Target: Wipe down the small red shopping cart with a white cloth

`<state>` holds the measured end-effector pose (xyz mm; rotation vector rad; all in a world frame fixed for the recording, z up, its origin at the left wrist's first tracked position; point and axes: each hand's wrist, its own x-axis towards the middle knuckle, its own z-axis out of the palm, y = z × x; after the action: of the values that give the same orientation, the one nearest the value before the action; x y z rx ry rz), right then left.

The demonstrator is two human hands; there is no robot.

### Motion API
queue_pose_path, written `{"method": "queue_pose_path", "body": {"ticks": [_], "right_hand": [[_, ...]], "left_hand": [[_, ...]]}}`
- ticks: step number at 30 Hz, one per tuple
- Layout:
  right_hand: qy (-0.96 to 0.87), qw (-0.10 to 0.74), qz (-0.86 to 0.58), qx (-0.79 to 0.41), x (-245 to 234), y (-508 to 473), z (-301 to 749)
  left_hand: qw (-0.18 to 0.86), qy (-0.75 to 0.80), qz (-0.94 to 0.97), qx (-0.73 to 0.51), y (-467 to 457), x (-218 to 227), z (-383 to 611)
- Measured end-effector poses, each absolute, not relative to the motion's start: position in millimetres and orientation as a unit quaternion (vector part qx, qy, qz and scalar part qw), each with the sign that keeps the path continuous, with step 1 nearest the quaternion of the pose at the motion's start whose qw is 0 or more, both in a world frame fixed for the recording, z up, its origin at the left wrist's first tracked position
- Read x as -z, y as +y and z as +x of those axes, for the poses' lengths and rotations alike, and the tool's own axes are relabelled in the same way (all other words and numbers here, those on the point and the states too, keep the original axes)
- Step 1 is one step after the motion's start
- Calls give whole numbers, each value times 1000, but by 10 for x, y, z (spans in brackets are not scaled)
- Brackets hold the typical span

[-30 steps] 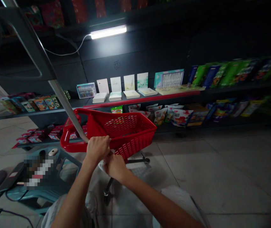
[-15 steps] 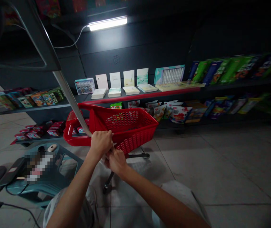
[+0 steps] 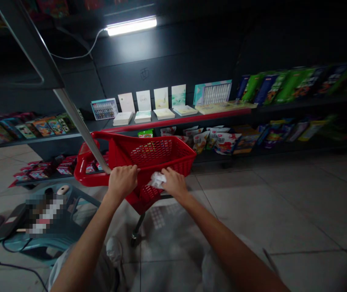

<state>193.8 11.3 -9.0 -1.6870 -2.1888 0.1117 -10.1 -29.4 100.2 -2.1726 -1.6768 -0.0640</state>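
A red plastic shopping cart stands in front of me, its basket pointing right. My left hand is closed over the near upper edge of the cart, close to its handle end. The lower end of a slanted metal pole meets the cart beside this hand; how they join is hidden. My right hand is closed on a crumpled white tissue, holding it at the near rim of the basket, to the right of my left hand.
Behind the cart runs a dark shelf with notebooks, boxed sets and snack bags. At left, a teal plastic stool carries a dark device with a cable. A lit tube lamp hangs above. Grey floor tiles lie at right.
My hands have parted: the right one moved right and up along the rim with the tissue, which now shows. My left hand stays on the edge. The view shifted slightly.
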Motion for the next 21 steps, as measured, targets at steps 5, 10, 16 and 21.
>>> {"method": "queue_pose_path", "body": {"ticks": [5,10,16,21], "right_hand": [[-651,249,-716,-37,96,546,2695],[-523,298,-795,-72,317,814,2942],[-515,217,-799,-223,596,842,2540],[-621,149,-721,-268,797,613,2068]], "left_hand": [[191,-596,-779,30,-278,-991,-117],[193,-589,-784,34,-286,-998,-102],[189,-604,-774,20,-275,-1004,-95],[177,-607,-775,18,-265,-1011,-99]]}}
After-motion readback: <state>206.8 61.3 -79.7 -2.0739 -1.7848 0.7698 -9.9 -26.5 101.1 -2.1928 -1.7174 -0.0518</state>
